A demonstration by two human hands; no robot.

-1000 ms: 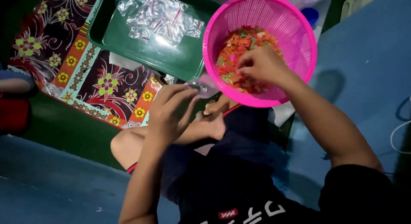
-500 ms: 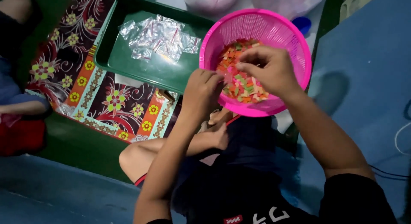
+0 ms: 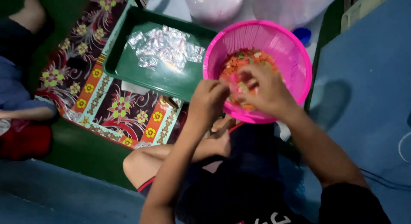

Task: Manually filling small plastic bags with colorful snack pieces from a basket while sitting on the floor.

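Both hands are up at the pink basket, which sits on the floor right past the person's crossed legs. The right hand is inside it, fingers curled down into the pile of small orange, red and green pieces; can't tell if anything's actually pinched. The left hand is at the basket's near-left rim, fingers bunched together, maybe on something small, too blurry to say. Left of the basket there's a green tray with clear little plastic bags, resting on a flowery mat.
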